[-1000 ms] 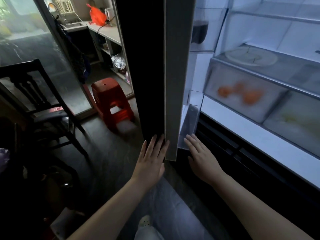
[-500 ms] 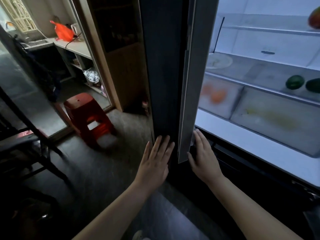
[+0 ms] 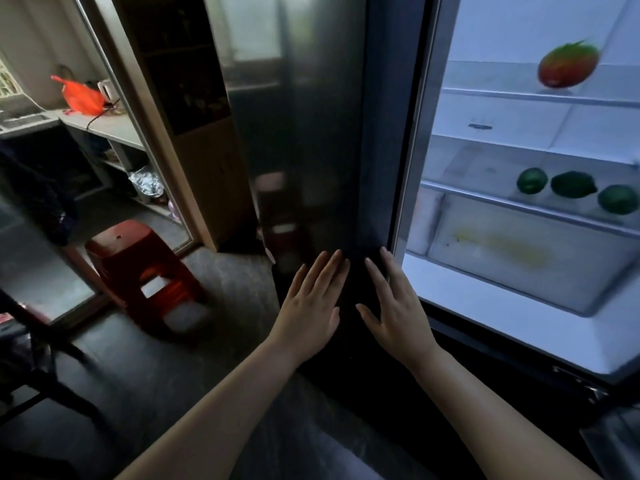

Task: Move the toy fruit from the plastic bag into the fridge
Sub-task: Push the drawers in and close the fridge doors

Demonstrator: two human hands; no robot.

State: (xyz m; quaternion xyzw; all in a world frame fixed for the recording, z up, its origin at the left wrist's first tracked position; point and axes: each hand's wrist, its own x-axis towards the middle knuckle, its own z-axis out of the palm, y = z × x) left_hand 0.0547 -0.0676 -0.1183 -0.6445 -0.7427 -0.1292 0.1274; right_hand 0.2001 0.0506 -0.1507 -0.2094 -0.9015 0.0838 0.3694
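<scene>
At far left, an orange-red plastic bag (image 3: 81, 98) lies on a counter (image 3: 114, 128), well apart from the fridge. Below it, a red stool (image 3: 138, 268) stands on the dark floor (image 3: 225, 289). At centre is the fridge's steel left door (image 3: 294, 133). The person reaches forward with both arms nearly straight.

The left hand (image 3: 311, 306) lies flat on the door's lower face, fingers straight and together, holding nothing. Just beside it, the right hand (image 3: 394, 306) is equally flat and empty, fingertips at the door's dark edge next to the lit opening. Flat palms suit pushing, so the person is probably pressing this door closed.

At right, the fridge interior (image 3: 502, 29) is lit and open. A red-green toy mango (image 3: 566, 65) sits on the upper shelf (image 3: 502, 93). Three green toy fruits (image 3: 573, 184) sit in a row on the shelf below (image 3: 467, 192). With fruit shelved and both hands empty, the task looks nearly done.
</scene>
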